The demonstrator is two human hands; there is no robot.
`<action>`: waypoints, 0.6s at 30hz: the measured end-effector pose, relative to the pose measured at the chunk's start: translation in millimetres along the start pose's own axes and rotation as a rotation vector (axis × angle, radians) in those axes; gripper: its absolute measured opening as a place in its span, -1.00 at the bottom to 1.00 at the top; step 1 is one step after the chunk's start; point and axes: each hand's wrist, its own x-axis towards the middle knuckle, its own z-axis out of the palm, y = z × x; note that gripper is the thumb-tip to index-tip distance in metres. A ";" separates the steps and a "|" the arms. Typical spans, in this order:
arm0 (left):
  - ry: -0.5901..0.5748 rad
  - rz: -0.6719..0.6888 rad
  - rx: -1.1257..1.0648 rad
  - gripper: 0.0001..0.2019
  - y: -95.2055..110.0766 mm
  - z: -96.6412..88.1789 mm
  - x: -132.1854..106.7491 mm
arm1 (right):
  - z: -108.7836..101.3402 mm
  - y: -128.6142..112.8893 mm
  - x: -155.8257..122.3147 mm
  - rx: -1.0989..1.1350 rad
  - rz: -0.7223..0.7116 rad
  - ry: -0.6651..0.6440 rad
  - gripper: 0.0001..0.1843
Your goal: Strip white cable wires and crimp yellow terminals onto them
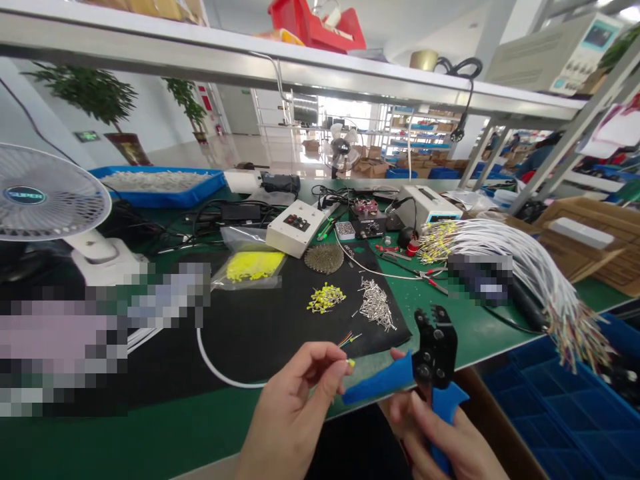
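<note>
My left hand (307, 393) is closed in a pinch, with a small yellow ferrule (351, 363) at its fingertips. A white cable (215, 372) curves across the mat and passes behind this hand. Thin coloured wires (349, 339) stick out just beyond the knuckles, one with a yellow tip. My right hand (435, 433) is wrapped round the blue handles of a crimping tool (435, 347), whose black head points up and whose handles are spread apart. Beyond my hands lie a pile of yellow ferrules (326, 297) and a pile of bare metal terminals (375, 305).
A black mat (250, 320) covers part of the green bench. On it are a bag of yellow pieces (255, 265) and a white switch box (295, 229). A bundle of white cables (520, 267) lies at right, a fan (50, 207) stands at left, and a shelf (320, 67) spans overhead.
</note>
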 end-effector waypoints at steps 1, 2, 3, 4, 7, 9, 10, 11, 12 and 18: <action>0.007 0.008 -0.039 -0.81 1.5 5.7 -5.0 | 7.6 -1.1 -0.5 -0.005 -0.008 0.001 -0.36; 0.014 0.025 -0.067 -0.83 3.1 11.0 -9.2 | 15.1 -2.1 -1.1 -0.012 -0.020 0.009 -0.31; 0.024 0.051 -0.084 -0.84 4.7 15.5 -12.8 | 21.9 -2.9 -1.6 -0.019 -0.037 0.020 -0.24; 0.038 0.082 -0.087 -0.86 6.3 19.2 -16.0 | 27.9 -3.5 -2.1 -0.027 -0.054 0.030 -0.18; 0.090 0.182 -0.045 -0.90 10.1 24.7 -23.9 | 39.4 -4.3 -3.3 -0.038 -0.086 0.047 -0.07; 0.106 0.232 -0.015 -0.92 11.5 25.0 -28.6 | 42.5 -4.2 -4.4 -0.041 -0.085 0.040 -0.02; 0.105 0.252 -0.005 -0.93 11.8 24.6 -30.6 | 43.4 -4.2 -5.0 -0.043 -0.084 0.036 0.01; 0.103 0.272 0.007 -0.93 12.0 24.1 -32.2 | 44.1 -4.2 -5.6 -0.046 -0.084 0.034 0.03; 0.102 0.296 0.023 -0.93 11.9 23.4 -33.3 | 44.7 -4.4 -6.2 -0.048 -0.088 0.035 0.05; 0.124 0.559 0.222 -0.83 8.5 18.6 -31.4 | 48.5 -8.4 -8.2 -0.096 -0.151 0.093 0.00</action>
